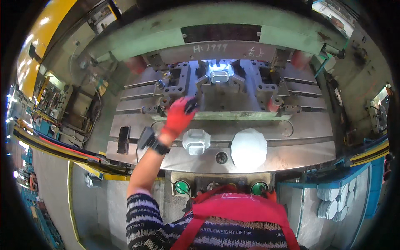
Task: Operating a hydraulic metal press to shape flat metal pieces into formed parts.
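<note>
My left hand, in a red glove, is raised over the front of the press bed. Its fingers are curled at a dark patch; whether that is an object or the glove's dark fingertips I cannot make out. Below it on the bed sits a formed silver metal part. A similar shaped part rests in the lit die at the back centre. To the right lies a pale round sheet-metal blank, perhaps a stack. My right hand, gloved in red, is beside the right green button, mostly hidden by the red apron.
The green press ram spans overhead, with die blocks below. A phone and a dark boxy object lie at the bed's left. Another green button is in front. Round blanks fill part of a right-hand bin.
</note>
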### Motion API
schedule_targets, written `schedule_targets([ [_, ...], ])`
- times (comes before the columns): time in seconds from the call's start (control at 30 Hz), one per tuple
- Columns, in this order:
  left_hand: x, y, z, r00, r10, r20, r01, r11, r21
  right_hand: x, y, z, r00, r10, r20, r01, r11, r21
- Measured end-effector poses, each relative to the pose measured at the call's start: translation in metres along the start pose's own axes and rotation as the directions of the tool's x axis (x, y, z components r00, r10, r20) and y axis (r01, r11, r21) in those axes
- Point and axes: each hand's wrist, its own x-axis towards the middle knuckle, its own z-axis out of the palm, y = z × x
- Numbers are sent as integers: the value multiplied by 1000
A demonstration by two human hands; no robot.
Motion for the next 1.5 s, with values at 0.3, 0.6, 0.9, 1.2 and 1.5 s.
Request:
schedule_targets([
  [0.3, 154, -25, 101, 995, 32, 93, -66, 920, 387, -39, -47, 7, 994, 104, 22, -105, 994, 44],
  [0.6, 140, -20, 57, 994, -20, 109, -43, 836, 547, -30, -12, -17, 991, 126, 32, -126, 992, -17],
  [0.9, -61, -30, 6, 959, 147, 242, -230, 901, 367, -46, 3, -73, 961, 37, -274, -21, 998, 61],
  [1.2, -131, -26, 49, 964, -103, 244, 54, 979, 197, -127, -167, -24, 982, -37, -183, 139, 801, 582],
  [1.5, -130, 30, 45, 979, 162, 126, -177, 977, 116, -124, -223, 9, 919, -237, 316, 231, 971, 56],
])
